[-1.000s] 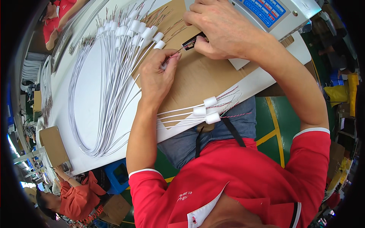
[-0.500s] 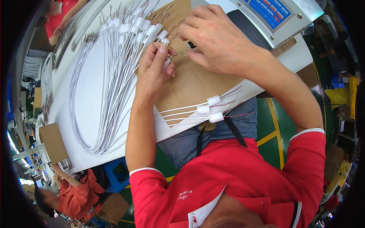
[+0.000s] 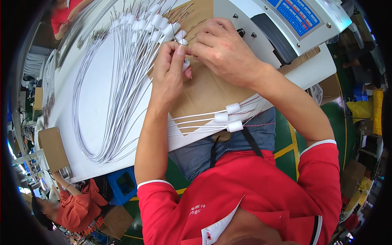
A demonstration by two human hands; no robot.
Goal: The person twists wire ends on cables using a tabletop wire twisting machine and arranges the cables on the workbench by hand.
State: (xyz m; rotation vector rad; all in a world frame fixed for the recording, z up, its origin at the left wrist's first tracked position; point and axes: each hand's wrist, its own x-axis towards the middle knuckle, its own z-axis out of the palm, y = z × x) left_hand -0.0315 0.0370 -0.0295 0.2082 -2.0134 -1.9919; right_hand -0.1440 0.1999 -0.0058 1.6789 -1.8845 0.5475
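My left hand [image 3: 169, 75] is closed in a pinch on the end of a white cable, with a white cylindrical sleeve [image 3: 186, 65] showing at its fingers. Close beside it, my right hand [image 3: 225, 53] has its fingers bent together at the same cable's thin wires; the exact grip is hidden behind the knuckles. Beyond the left hand lies a large looped bundle of white cables [image 3: 109, 134], with white sleeves and bare coloured wires at the far ends. Several more sleeved cables [image 3: 221, 118] lie at the table's near edge, their twisted wires pointing right.
A white machine [image 3: 322, 30] with a blue keypad [image 3: 299, 16], a black cover [image 3: 272, 36] and a small black port [image 3: 241, 32] stands at the far right. Brown cardboard [image 3: 204, 87] covers part of the white table [image 3: 92, 118]. Another person [image 3: 79, 204] sits at lower left.
My right hand has drawn back from the machine's port toward my left hand, and the twisted wires between them no longer show. The port and machine front are now uncovered.
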